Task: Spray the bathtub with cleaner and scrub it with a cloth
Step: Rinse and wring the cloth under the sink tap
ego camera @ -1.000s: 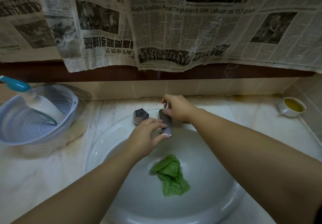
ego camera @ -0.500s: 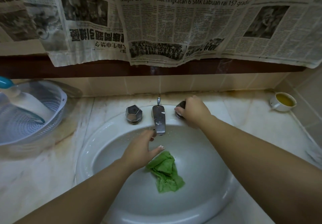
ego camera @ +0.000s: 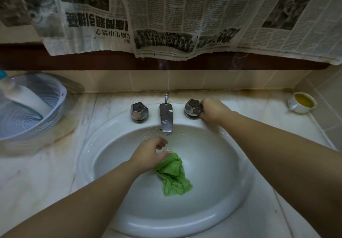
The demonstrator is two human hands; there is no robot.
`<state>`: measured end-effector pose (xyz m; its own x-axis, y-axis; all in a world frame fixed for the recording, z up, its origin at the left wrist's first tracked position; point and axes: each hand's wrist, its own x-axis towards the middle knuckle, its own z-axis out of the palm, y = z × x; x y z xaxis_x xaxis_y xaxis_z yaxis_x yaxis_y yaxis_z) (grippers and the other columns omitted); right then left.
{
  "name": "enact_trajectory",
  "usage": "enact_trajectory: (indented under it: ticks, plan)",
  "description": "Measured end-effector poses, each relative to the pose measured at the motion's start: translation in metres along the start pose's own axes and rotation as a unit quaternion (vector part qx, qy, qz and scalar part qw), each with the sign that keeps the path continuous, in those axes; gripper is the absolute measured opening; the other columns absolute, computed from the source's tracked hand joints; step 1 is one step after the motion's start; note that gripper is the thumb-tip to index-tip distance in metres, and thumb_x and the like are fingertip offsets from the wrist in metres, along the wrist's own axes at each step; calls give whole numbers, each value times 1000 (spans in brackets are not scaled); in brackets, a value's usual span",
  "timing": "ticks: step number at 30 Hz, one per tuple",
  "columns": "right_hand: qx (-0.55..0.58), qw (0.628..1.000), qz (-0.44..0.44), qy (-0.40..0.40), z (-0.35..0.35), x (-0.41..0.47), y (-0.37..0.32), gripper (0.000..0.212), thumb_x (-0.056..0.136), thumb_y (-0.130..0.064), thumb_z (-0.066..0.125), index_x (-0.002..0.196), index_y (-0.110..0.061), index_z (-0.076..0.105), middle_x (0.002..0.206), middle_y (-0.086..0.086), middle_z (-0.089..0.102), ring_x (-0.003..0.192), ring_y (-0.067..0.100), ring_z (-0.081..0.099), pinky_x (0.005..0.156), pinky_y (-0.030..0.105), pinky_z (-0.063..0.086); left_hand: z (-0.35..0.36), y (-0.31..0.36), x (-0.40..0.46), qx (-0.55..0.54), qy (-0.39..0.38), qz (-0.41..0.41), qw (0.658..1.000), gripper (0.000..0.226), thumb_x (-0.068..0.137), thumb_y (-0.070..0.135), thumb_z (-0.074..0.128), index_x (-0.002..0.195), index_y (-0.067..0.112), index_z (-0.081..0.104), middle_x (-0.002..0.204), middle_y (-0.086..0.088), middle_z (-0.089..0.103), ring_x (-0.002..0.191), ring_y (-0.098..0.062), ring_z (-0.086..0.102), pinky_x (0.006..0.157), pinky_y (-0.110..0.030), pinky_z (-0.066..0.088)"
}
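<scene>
Slid off right tap knob (ego camera: 193,108), right hand (ego camera: 212,110) now beside it, grip blurred, unreadable; left hand (ego camera: 149,156) loosely spread, holding nothing, over green cloth (ego camera: 174,176)

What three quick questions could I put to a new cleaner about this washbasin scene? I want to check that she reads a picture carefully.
1. True or false: the green cloth lies on the marble counter.
2. Which knob is the right hand at? A) the left knob B) the right knob C) neither
3. Fill in: the white bottle with the blue cap leans inside the ___.

Key
1. False: it lies in the basin, at the left hand.
2. B
3. Colander
</scene>
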<state>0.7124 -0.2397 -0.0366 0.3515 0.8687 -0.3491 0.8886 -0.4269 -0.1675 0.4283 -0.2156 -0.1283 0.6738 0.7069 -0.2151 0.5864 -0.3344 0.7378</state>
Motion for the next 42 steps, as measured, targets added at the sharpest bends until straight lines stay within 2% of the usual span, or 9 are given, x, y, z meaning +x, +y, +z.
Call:
enact_trajectory:
  ticks: [4,7,13,19,22,26,33,38,42]
  plan:
    - [49,998,-7,30,-9,1,2,52,79,-48,79,108,-10,59,92,7,63,88,27,62,74,39,56,4,1,0,-13,-7,-8,1000,36,88,45,76,119,29,68,108,12,69,99,1,64,91,-29,56]
    - [44,998,-15,29,-10,8,-18,51,78,-59,79,90,-13,61,87,5,64,82,25,63,62,36,50,4,1,1,-23,-10,-15,1000,34,88,45,76,117,30,68,105,13,70,96,3,66,91,-29,56]
    - [5,995,-94,-36,-29,8,-17,27,87,-35,78,107,-19,69,99,0,67,94,26,63,72,33,50,-5,7,4,-43,-3,-23,999,31,90,42,76,116,27,67,105,11,70,96,1,65,86,-22,51]
    - [-17,994,-94,-58,-36,4,-18,66,86,-23,79,147,-27,54,136,3,61,119,26,57,98,36,49,-4,9,4,-25,-12,-18,999,21,92,40,73,106,25,69,99,9,72,94,-8,68,87,-34,55]
    - [13,998,-52,35,-10,-12,-22,76,83,-38,78,152,-28,46,137,8,52,123,31,50,98,39,47,-2,11,4,-29,-7,-25,999,9,92,32,73,98,29,68,98,8,73,90,-9,68,87,-32,54]
    - [46,967,-44,245,57,-58,-41,42,88,-36,70,127,-20,61,124,9,50,111,31,47,91,44,47,3,12,1,-51,-4,-26,998,5,92,30,75,92,29,70,91,8,73,82,-5,67,77,-21,50]
    - [185,979,-86,28,155,-88,-63,38,99,-24,56,137,-16,58,140,5,53,128,27,46,109,40,42,15,-2,-4,-22,-10,-19,1000,12,92,28,73,102,21,74,97,8,73,91,-8,67,85,-29,54]
    - [149,979,-80,-113,186,-90,-61,72,95,-45,63,157,-22,34,161,7,26,143,32,31,119,42,33,31,-27,-7,101,-181,-16,978,46,80,34,75,124,27,61,114,0,54,105,-21,58,85,-28,45]
    - [155,981,-58,-103,206,-81,-52,81,89,-41,75,156,-33,31,137,6,33,126,30,41,109,42,42,43,-47,-6,85,-176,-6,981,62,81,36,77,136,34,46,115,1,54,101,-16,56,83,-28,46]
